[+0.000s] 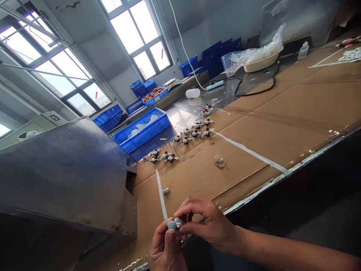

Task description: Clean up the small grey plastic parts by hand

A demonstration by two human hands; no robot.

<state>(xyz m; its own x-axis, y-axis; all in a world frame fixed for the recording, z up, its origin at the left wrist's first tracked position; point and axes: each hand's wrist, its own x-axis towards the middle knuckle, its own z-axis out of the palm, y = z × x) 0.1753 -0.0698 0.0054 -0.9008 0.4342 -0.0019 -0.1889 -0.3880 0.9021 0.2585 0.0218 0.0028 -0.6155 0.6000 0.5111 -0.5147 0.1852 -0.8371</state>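
Narrow grip of the left hand [166, 250] on a small grey figurine piece [173, 224], pinched from the other side by the right hand [207, 224], held near the edge of the cardboard-covered counter [282, 124], black-and-white figurines [191, 135] lined up beyond.

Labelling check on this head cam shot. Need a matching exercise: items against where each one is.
Items:
1. grey moulded piece
2. clear plastic cup
3. white plastic bottle
4. Mickey Mouse figurines

Places:
A. lying on the bare steel surface
B. in loose rows on the cardboard
C. pinched between left hand and right hand
D. alone on the cardboard

Pairs: 1-C, 2-D, 3-A, 4-B
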